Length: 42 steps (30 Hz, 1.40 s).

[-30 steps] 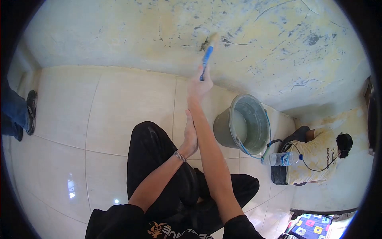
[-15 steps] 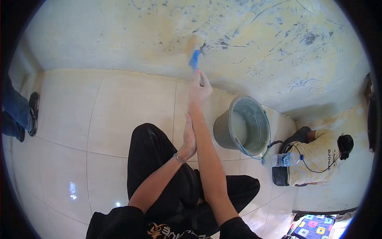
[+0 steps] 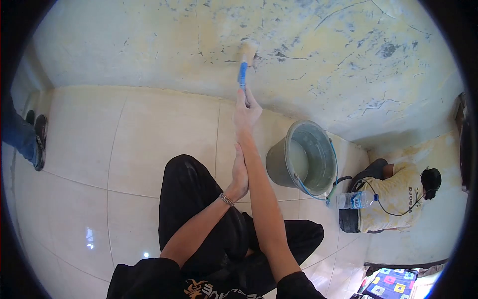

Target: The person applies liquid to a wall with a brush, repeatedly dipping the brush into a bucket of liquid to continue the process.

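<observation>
Brush (image 3: 243, 74) in the right hand (image 3: 247, 114), held up to a chipped wall (image 3: 149, 40)

In the head view, a person sits on the pale tiled floor (image 3: 74, 214) with black-trousered legs (image 3: 191, 194) folded. The right hand grips the brush by its blue handle, the fingers closed around the lower end. The brush points up and away from the person, its pale, slightly blurred head at the wall beside a dark chipped crack; grey scuffs and thin cracks spread to the right.

The left hand (image 3: 240, 174), a metal bracelet (image 3: 226, 200) at its wrist, lies against the right forearm just below the wrist; whether its fingers wrap underneath cannot be told.

Right of the right forearm stands a grey bucket (image 3: 280, 162) with cloudy liquid (image 3: 298, 158) inside and a blue handle. Just beyond it is a clear bottle (image 3: 356, 200) with a blue cap. Farther right, another person in a yellowish shirt (image 3: 391, 202) is low down near the wall. At the far left show someone's jeans (image 3: 22, 134) and dark shoes (image 3: 41, 139). A patterned cloth (image 3: 396, 284) shows at lower right.
</observation>
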### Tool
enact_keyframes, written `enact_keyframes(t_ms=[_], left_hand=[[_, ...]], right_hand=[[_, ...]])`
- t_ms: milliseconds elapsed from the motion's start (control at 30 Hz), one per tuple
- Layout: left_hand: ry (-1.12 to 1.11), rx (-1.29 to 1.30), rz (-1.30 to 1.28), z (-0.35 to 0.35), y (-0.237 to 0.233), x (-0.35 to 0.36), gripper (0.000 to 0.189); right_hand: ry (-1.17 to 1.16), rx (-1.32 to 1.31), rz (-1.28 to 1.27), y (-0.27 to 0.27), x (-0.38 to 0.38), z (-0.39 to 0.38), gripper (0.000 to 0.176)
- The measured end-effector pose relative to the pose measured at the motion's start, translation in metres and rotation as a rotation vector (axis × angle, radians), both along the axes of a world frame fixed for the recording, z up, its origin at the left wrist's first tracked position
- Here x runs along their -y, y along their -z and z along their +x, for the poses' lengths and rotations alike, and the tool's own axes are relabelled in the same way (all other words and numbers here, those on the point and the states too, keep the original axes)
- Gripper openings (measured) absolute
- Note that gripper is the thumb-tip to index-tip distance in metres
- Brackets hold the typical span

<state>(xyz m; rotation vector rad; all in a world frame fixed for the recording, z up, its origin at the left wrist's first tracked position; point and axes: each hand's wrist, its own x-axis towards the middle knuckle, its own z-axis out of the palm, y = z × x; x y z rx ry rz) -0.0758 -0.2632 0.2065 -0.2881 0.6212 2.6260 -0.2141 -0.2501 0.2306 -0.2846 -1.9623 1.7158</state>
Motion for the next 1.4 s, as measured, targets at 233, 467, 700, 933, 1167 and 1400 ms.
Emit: enact_keyframes(t_ms=[233, 467, 700, 933, 1167, 1400], left_hand=[[-0.025, 0.053, -0.010, -0.001, -0.001, 0.005, 0.063], [-0.043, 0.069, 0.007, -0.002, -0.005, 0.008, 0.060], [-0.022, 0.060, -0.071, -0.004, -0.001, 0.001, 0.060], [-0.041, 0.047, -0.040, 0.005, -0.004, -0.008, 0.061], [-0.007, -0.119, 0.204, -0.006, 0.025, 0.010, 0.062], [0.001, -0.075, 0.031, -0.009, -0.004, 0.006, 0.065]], right_hand=[[-0.218, 0.206, 0.058, 0.020, 0.012, -0.001, 0.035], [0.186, -0.181, 0.008, -0.005, 0.004, 0.003, 0.033], [0.243, -0.160, 0.085, -0.007, 0.002, 0.002, 0.035], [-0.279, 0.294, 0.470, -0.014, -0.003, 0.022, 0.029], [0.076, -0.089, 0.384, -0.016, 0.021, 0.009, 0.029], [0.392, -0.225, 0.711, -0.033, 0.011, 0.002, 0.045]])
